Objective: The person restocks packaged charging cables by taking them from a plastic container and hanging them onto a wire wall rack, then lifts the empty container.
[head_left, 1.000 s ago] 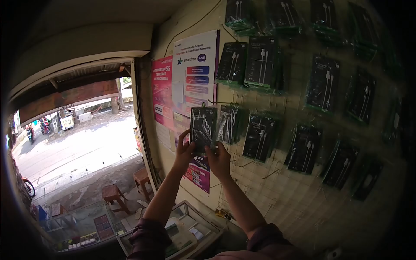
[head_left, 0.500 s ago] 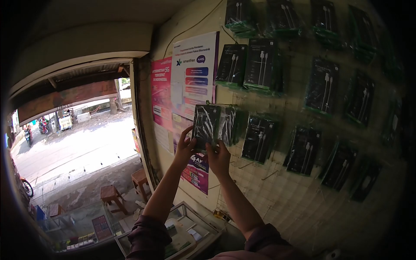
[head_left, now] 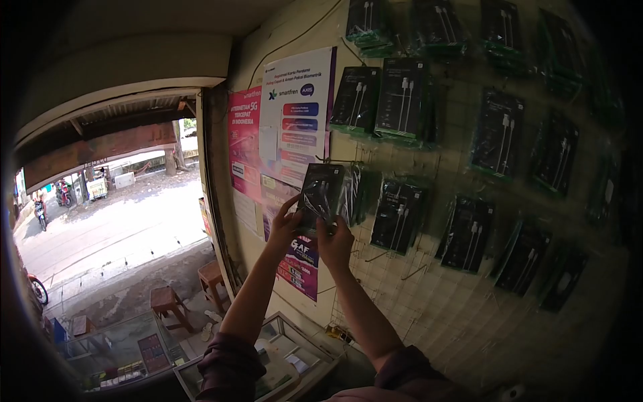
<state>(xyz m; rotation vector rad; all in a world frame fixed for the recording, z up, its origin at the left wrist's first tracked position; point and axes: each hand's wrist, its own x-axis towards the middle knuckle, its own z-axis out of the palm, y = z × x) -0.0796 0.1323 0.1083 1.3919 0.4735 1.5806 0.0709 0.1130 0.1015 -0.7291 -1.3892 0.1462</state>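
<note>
Both my hands grip a black cable package (head_left: 322, 189) in clear plastic, at the left end of the lowest row on the wall. My left hand (head_left: 287, 221) closes on its lower left edge. On the lower right edge my right hand (head_left: 335, 240) pinches it, thumb on the front. The package's top lies by a hook on the wire rack, and I cannot make out whether it hangs from it. Behind it, to the right, shows another wrapped package (head_left: 357, 191). Farther right hangs a cable package (head_left: 396, 216) with a white cable pictured on it.
Several more cable packages (head_left: 404, 97) hang in rows on the wire grid (head_left: 429, 295). Posters (head_left: 295, 114) cover the wall to the left. Below my arms stands a glass display case (head_left: 295, 355). Wooden stools (head_left: 167, 303) stand near the doorway, beyond which is a sunlit street (head_left: 120, 221).
The package in my hands has tilted slightly, its top leaning to the right, and the glare on its plastic has shifted. The view has moved a little; my grip looks the same.
</note>
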